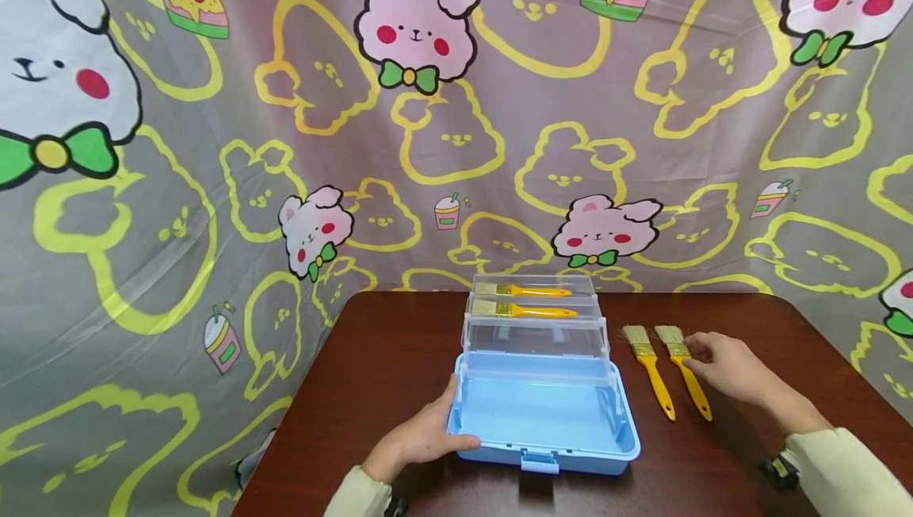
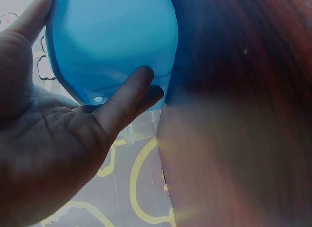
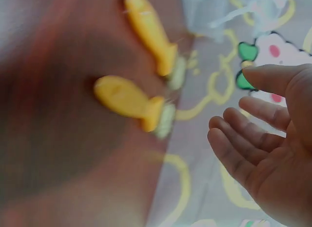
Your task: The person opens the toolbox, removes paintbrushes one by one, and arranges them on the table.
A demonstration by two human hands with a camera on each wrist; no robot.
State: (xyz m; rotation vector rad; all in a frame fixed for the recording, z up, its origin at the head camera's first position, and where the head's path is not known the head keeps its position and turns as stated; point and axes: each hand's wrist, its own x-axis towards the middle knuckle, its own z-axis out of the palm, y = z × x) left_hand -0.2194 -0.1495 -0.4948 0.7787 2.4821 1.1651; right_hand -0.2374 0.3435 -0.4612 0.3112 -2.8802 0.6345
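Note:
A light-blue plastic toolbox (image 1: 499, 454) stands on the table with its clear fold-out trays raised at the back. My left hand (image 1: 425, 431) rests against its front left corner, thumb across the front rim; in the left wrist view its extended fingers (image 2: 124, 97) lie along the blue wall. Two flat paintbrushes with yellow handles, a left one (image 1: 657, 387) and a right one (image 1: 693, 388), lie to the right of the box, bristles away from me. Close over the right brush is my right hand (image 1: 735, 366), fingers loosely bent and thumb apart, holding nothing in the right wrist view.
Two more yellow-handled paintbrushes, an upper one (image 1: 535, 292) and a lower one (image 1: 538, 312), lie across the clear trays (image 1: 538, 340). A blue latch (image 1: 540, 461) juts from the box front. A patterned cloth (image 1: 456, 160) hangs behind the dark brown table (image 1: 399, 335).

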